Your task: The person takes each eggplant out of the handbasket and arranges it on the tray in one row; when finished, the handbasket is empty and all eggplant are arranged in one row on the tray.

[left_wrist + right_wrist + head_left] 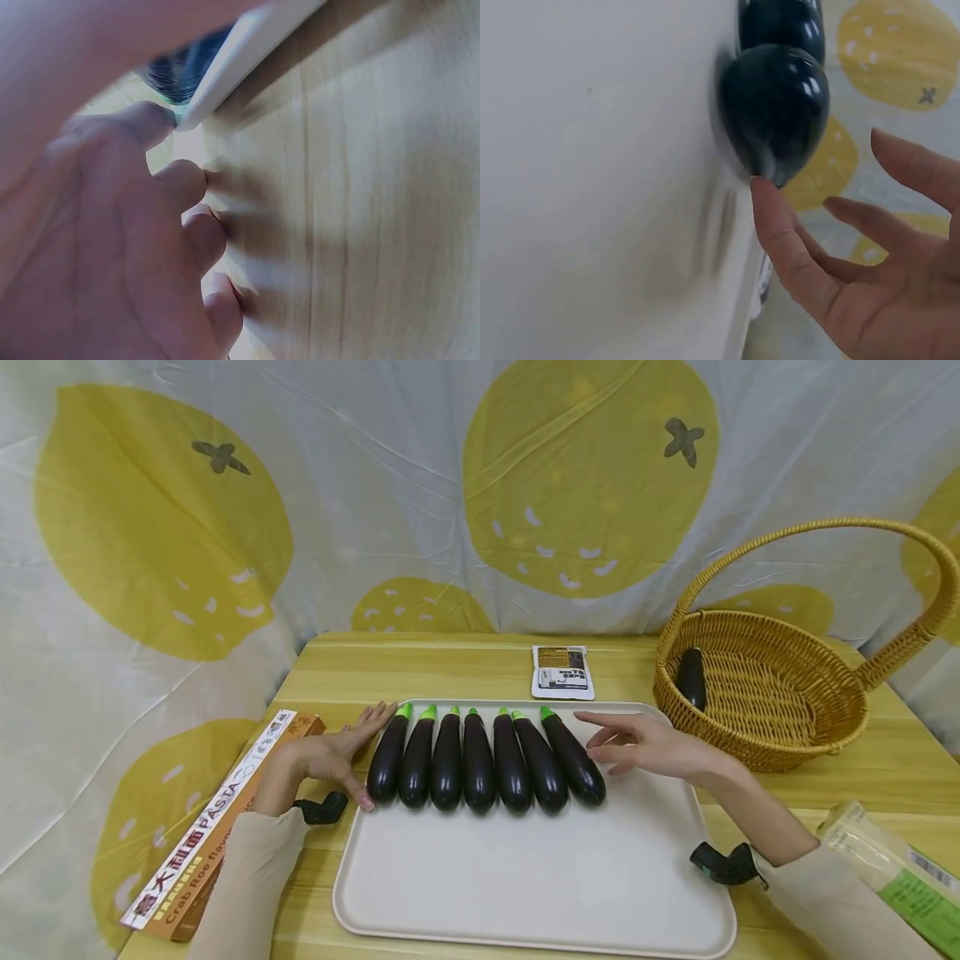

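Several dark purple eggplants [478,764] with green stem ends lie side by side in a row across the upper part of a pale tray [525,885]. At the row's left end is my left hand [322,758], thumb near the leftmost eggplant [387,764]. In the left wrist view, fingertips [202,240] of the left hand rest on the wooden table beside the tray's rim. Beside the rightmost eggplant [573,756] hovers my right hand [652,747], fingers loosely extended and apart, holding nothing. Its fingertip [763,196] overlaps that eggplant in the right wrist view; I cannot tell whether they touch.
A wicker basket [765,743] with a tall handle stands at the back right, one eggplant [691,678] inside. Behind the tray lies a small white packet [562,672]. A pasta box [217,827] lies at left, and a clear, green-labelled package [892,860] at right.
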Demonstrator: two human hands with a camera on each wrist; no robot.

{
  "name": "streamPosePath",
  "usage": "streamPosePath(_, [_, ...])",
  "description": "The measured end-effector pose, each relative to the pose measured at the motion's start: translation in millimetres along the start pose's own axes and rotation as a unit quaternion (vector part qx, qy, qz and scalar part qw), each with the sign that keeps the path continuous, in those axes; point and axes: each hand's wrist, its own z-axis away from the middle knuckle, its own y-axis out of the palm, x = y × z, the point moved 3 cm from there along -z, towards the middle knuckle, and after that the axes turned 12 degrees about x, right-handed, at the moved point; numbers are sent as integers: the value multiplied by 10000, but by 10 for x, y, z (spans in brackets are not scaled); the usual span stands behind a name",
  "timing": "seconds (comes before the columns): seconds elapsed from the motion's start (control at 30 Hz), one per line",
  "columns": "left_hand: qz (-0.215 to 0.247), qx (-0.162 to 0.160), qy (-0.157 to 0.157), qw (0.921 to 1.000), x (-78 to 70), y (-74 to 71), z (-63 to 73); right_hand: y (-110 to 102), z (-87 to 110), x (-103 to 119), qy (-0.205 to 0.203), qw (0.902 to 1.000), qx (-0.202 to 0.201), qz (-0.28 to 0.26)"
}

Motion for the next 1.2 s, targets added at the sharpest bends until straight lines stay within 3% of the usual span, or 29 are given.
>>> streamPosePath(0.13, [63,10,44,10000,-18,4,2,-193,188,106,-208,9992,-296,195])
streamPosePath(0.3, [35,3,98,9999,-40,9,7,-520,495,165,-45,9937,-1066,332])
streamPosePath(0.43, [4,3,128,9999,-50,5,13,-786,699,45,134,9864,-1608,308])
streamPosePath(0.6, [-4,10,143,9999,-47,1,10,-1024,832,-218,496,9786,-1997,75])
streamPosePath(0.87, [-5,0,163,9999,-42,4,9,-1174,862,-588,1310,9709,-1996,-185])
streamPosePath(1.2, [-60,-12,159,9999,-29,8,1,-1152,691,-735,1679,9699,-1757,-145])
